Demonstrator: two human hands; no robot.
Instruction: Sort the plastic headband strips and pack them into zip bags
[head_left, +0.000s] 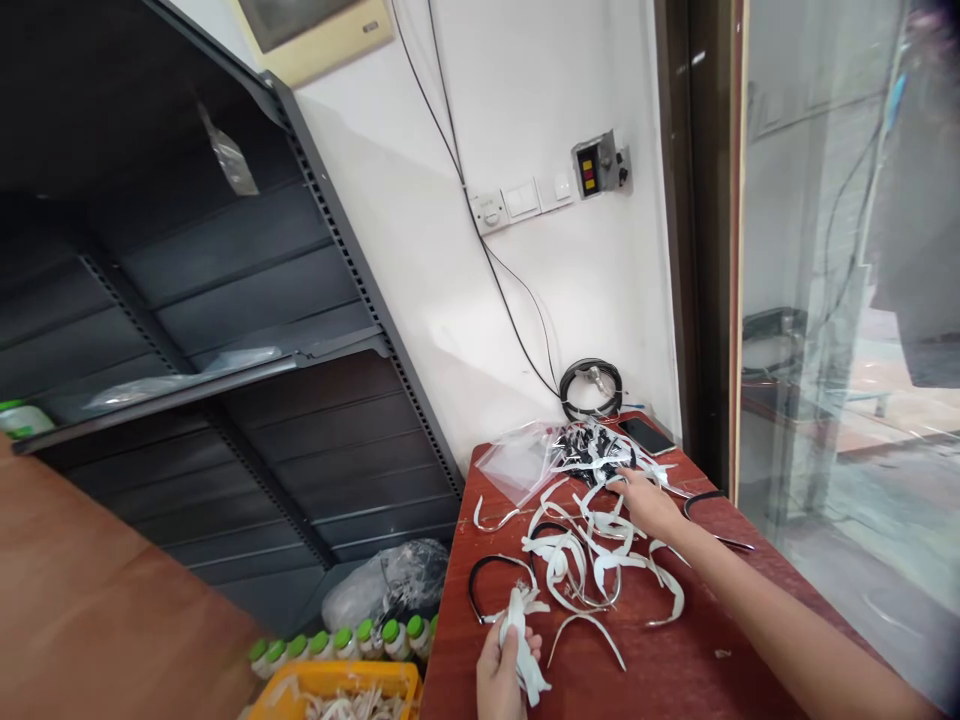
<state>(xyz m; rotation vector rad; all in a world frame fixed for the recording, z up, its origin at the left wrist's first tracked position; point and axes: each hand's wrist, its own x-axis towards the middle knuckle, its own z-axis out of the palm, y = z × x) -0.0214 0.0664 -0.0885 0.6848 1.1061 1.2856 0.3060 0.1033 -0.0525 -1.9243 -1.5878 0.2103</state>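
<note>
Left hand (506, 675): curled closed, pinching a bunched white plastic strip (526, 645) up off the counter (469, 650) | Right hand (652, 505): spread, fingertips on loose white strips (600, 560), scattered with black wire (491, 580), seemingly laid within reach | Beyond right hand: clear zip bag (514, 460), smartphone (646, 436), black cable coil (591, 390)

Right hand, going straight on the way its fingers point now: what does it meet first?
The right hand would most likely meet the tangled heap of black and white strips first. Its fingertips look very close to that heap, but depth is unclear from this view, so they may already be touching it.
</note>
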